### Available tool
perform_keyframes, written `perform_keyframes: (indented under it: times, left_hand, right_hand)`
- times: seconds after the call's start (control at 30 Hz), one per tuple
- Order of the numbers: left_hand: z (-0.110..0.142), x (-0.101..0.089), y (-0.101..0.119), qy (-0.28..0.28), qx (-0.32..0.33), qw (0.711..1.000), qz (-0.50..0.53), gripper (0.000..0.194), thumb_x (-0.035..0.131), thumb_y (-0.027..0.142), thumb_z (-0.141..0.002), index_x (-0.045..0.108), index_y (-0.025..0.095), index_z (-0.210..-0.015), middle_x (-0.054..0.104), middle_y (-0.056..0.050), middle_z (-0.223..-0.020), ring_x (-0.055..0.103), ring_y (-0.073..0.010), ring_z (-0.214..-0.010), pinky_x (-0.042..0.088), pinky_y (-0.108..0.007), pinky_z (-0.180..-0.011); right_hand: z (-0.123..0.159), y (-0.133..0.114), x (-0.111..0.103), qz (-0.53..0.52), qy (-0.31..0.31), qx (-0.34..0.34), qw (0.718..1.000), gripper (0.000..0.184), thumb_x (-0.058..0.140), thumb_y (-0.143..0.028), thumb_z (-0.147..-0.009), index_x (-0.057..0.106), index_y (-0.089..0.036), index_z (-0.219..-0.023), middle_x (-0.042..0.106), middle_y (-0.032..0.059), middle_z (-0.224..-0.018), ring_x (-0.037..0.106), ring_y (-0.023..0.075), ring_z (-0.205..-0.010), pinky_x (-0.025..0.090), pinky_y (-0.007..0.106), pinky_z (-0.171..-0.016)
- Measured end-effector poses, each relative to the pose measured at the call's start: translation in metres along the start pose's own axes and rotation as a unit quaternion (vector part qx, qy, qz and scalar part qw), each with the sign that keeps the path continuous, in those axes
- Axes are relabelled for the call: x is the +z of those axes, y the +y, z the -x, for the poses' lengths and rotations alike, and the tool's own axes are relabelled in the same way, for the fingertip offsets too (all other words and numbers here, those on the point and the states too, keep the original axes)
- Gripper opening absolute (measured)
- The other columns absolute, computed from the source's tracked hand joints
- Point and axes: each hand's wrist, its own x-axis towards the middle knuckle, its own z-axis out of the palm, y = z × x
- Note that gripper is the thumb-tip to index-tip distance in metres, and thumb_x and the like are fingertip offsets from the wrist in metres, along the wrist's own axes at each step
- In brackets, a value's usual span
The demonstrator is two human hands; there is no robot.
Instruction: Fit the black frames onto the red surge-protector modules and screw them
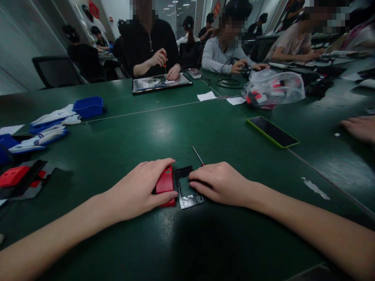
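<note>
Head view: two bare hands were seen low over the green tabletop (140, 246), with a red case (165, 184) and a black frame (191, 201) between them.
Red case: it was set on the tabletop beneath the left hand (146, 183), just beside the frame's left edge.
Left fingers: these were clamped on the case, the thumb at its near end and the forefinger over its far end.
Black frame: it was laid flat, its shiny end nearest the wearer, its right edge partly covered by the right hand (219, 182).
Right fingers: these were curled at the frame's edge; whether anything was gripped under the palm could not be told.
Metal shaft (198, 155): it was pointed away from the wearer, its red base partly hidden by the right hand.
Steadying: the case was judged best pressed down evenly, without squeezing.
Frame handling: its thin rails seemed easily bent, so light support close to a corner was advisable.
Shaft tip: it was best directed clear of the left fingers.
</note>
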Motion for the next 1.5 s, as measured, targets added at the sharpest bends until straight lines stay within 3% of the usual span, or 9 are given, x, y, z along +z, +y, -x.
perform_keyframes:
  times: [0.1,0.27,0.57,0.73,1.0,1.27,1.37,1.5]
  left_hand:
    - [0.009,0.028,-0.011,0.063,0.014,0.996,0.059,0.081,0.063,0.059,-0.088,0.027,0.028,-0.154,0.054,-0.014,-0.148,0.058,-0.0356,-0.128,0.049,-0.052,-0.106]
    - [0.017,0.053,-0.029,0.123,0.057,0.988,0.070,0.094,0.080,0.057,-0.071,0.030,0.031,-0.148,0.054,-0.014,-0.146,0.057,-0.0387,-0.128,0.047,-0.055,-0.109]
    - [0.018,0.055,-0.027,0.145,0.070,0.984,0.071,0.092,0.083,0.054,-0.070,0.039,0.025,-0.145,0.058,-0.013,-0.143,0.058,-0.0364,-0.128,0.045,-0.053,-0.112]
    - [0.017,0.057,-0.030,0.143,0.096,0.983,0.058,0.095,0.082,0.055,-0.071,0.036,0.023,-0.147,0.056,-0.016,-0.144,0.058,-0.0369,-0.129,0.046,-0.055,-0.110]
    - [0.018,0.054,-0.028,0.142,0.098,0.983,0.054,0.095,0.082,0.055,-0.071,0.037,0.022,-0.147,0.057,-0.016,-0.143,0.058,-0.0376,-0.128,0.047,-0.056,-0.108]
    - [0.017,0.057,-0.031,0.144,0.093,0.984,0.055,0.096,0.082,0.060,-0.070,0.037,0.022,-0.146,0.058,-0.017,-0.142,0.059,-0.0376,-0.127,0.047,-0.056,-0.108]
    - [0.018,0.057,-0.031,0.147,0.100,0.983,0.051,0.096,0.082,0.061,-0.071,0.037,0.022,-0.147,0.058,-0.017,-0.141,0.060,-0.0377,-0.126,0.048,-0.055,-0.107]
    - [0.018,0.057,-0.031,0.149,0.100,0.983,0.043,0.097,0.081,0.060,-0.071,0.036,0.021,-0.148,0.057,-0.018,-0.143,0.059,-0.0384,-0.127,0.048,-0.056,-0.108]
  right_hand:
    - [-0.001,-0.001,0.001,0.005,0.009,0.005,1.000,0.025,0.049,-0.030,-0.105,0.069,-0.015,-0.109,0.076,0.0074,-0.094,0.071,0.0189,-0.081,0.051,0.029,-0.073]
    - [-0.001,-0.002,-0.001,0.011,0.005,0.015,1.000,0.024,0.053,-0.029,-0.103,0.071,-0.015,-0.106,0.074,0.0069,-0.091,0.067,0.0185,-0.078,0.050,0.030,-0.071]
    - [0.000,-0.002,0.002,0.022,0.004,0.024,0.999,0.023,0.055,-0.030,-0.103,0.073,-0.015,-0.106,0.073,0.0072,-0.091,0.065,0.0200,-0.081,0.050,0.032,-0.072]
    - [0.001,-0.001,0.004,0.008,0.061,0.008,0.998,0.026,0.050,-0.026,-0.105,0.073,-0.015,-0.108,0.076,0.0081,-0.095,0.068,0.0207,-0.082,0.054,0.036,-0.076]
    - [0.002,0.000,0.001,-0.041,0.165,-0.008,0.985,0.020,0.055,-0.022,-0.103,0.071,-0.014,-0.113,0.077,0.0100,-0.111,0.072,0.0217,-0.106,0.059,0.037,-0.095]
    - [0.003,-0.003,0.001,-0.082,0.188,0.002,0.979,0.021,0.063,-0.022,-0.098,0.065,-0.012,-0.116,0.067,0.0153,-0.123,0.070,0.0220,-0.107,0.062,0.034,-0.089]
    - [0.004,-0.004,0.003,-0.112,0.184,0.009,0.976,0.025,0.064,-0.020,-0.096,0.062,-0.014,-0.120,0.064,0.0146,-0.126,0.069,0.0200,-0.101,0.063,0.031,-0.079]
    - [0.002,-0.010,0.007,-0.217,0.183,0.069,0.956,0.039,0.062,-0.017,-0.093,0.055,-0.020,-0.132,0.057,0.0132,-0.136,0.069,0.0152,-0.091,0.063,0.026,-0.068]
